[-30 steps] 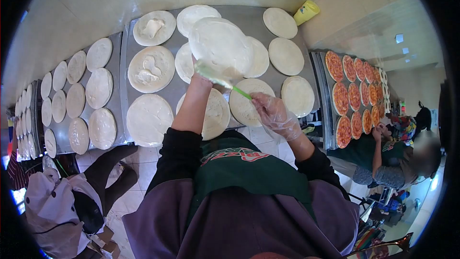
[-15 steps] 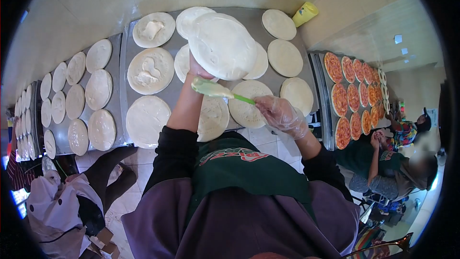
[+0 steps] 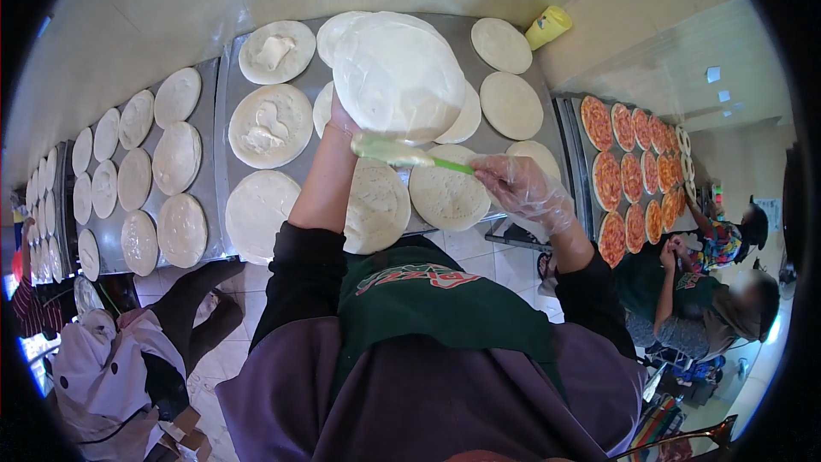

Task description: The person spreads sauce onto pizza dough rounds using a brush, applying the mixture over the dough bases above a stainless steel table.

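Note:
My left hand point(image 3: 343, 118), mostly hidden, holds up a round pizza base point(image 3: 398, 73) from below, above the metal table point(image 3: 221, 120). White cream covers the top of this base. In a clear plastic glove, my right hand point(image 3: 523, 191) grips the green handle of a spatula point(image 3: 451, 166). Pale cream coats the spatula's blade, which is near the lower edge of the raised base and my left wrist. Other bases lie around and beneath: a plain one point(image 3: 449, 192) below the spatula, and one with a dollop of cream point(image 3: 270, 126) to the left.
A yellow container point(image 3: 548, 26) stands at the table's back right corner. More bases cover a left table point(image 3: 211, 85). Sauce-topped pizzas point(image 3: 606, 180) fill a right-hand table. People stand at the right point(image 3: 684, 282), and a person in pale clothing point(image 3: 111, 359) is at lower left.
The raised base is tilted a little differently, its top facing me more. My right hand and the spatula have moved slightly to the right.

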Tool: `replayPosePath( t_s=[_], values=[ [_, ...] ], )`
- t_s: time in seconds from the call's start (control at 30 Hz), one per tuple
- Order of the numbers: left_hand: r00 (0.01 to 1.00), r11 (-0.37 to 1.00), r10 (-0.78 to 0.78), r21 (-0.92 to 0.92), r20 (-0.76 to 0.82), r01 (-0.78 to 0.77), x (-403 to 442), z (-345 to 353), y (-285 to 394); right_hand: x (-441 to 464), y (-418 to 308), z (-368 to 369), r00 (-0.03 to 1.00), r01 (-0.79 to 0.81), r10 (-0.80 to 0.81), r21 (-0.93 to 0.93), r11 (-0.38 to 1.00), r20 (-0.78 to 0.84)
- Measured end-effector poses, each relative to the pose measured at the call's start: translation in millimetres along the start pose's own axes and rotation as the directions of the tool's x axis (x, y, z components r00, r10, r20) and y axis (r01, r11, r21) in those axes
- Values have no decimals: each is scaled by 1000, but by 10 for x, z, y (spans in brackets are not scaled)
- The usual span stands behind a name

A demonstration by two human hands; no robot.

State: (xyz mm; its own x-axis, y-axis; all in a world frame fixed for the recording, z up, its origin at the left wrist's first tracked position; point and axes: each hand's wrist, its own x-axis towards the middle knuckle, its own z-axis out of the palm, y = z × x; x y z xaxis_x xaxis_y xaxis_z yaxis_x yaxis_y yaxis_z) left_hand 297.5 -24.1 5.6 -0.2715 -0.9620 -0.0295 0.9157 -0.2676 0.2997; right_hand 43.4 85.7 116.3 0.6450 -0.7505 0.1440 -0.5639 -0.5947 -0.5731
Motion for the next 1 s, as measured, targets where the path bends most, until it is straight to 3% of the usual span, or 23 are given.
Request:
replayPosePath(
  t_s=[0.07,0.17,0.23,0.3,0.37,0.4,0.47,0.53,0.6,0.67,0.77,0.8,0.83,0.87,0.9,0.93,0.97,1.0],
  values=[
    [954,951,-73,-266,291,155,-8,-73,57,5,4,-33,999,18,-19,14,1000,41],
    [949,963,-87,-218,303,158,-21,-123,53,116,36,-93,998,-60,60,0,998,-29],
    [935,944,-108,-260,338,204,-19,-105,37,189,80,-53,974,-41,40,2,999,-225],
    [920,922,-124,-299,373,245,-46,38,39,171,78,-49,990,-26,19,-47,999,-139],
    [998,990,68,124,-16,-66,-103,205,31,143,77,-71,999,-5,0,-94,996,-46],
    [997,990,71,123,-18,-68,-76,125,56,120,76,-102,999,-20,25,-103,995,43],
    [926,933,-103,-287,364,217,-15,-31,140,97,104,-145,990,-33,48,-112,993,131],
    [924,937,-119,-267,363,225,1,-51,154,100,151,-178,997,55,-56,16,998,47],
    [922,940,-135,-247,363,235,4,-32,143,178,147,-241,999,40,-40,7,999,4],
    [929,970,-169,-113,330,217,-9,18,95,280,111,-302,999,23,-23,-2,1000,-41],
    [867,898,-201,-268,456,349,-48,186,66,364,84,-310,998,26,-33,-125,992,-60],
    [868,899,-199,-268,455,346,-83,277,67,340,119,-286,998,58,-62,-131,990,-31],
    [970,990,-128,-36,206,138,-125,371,69,319,140,-275,996,91,-92,-135,987,1],
    [999,969,27,245,-25,-20,-145,412,78,298,156,-297,995,96,-96,-134,986,5],
    [999,970,32,244,-28,-24,-148,373,100,264,172,-325,992,124,-121,-93,988,37],
    [965,985,-125,-91,230,149,-142,302,132,245,179,-342,987,151,-147,-51,987,67],
    [844,853,-172,-352,508,386,-130,246,155,249,150,-370,986,153,-149,-51,987,69],
    [844,854,-170,-352,509,384,-107,203,165,266,98,-424,987,138,-134,-32,990,92]
  ],
)
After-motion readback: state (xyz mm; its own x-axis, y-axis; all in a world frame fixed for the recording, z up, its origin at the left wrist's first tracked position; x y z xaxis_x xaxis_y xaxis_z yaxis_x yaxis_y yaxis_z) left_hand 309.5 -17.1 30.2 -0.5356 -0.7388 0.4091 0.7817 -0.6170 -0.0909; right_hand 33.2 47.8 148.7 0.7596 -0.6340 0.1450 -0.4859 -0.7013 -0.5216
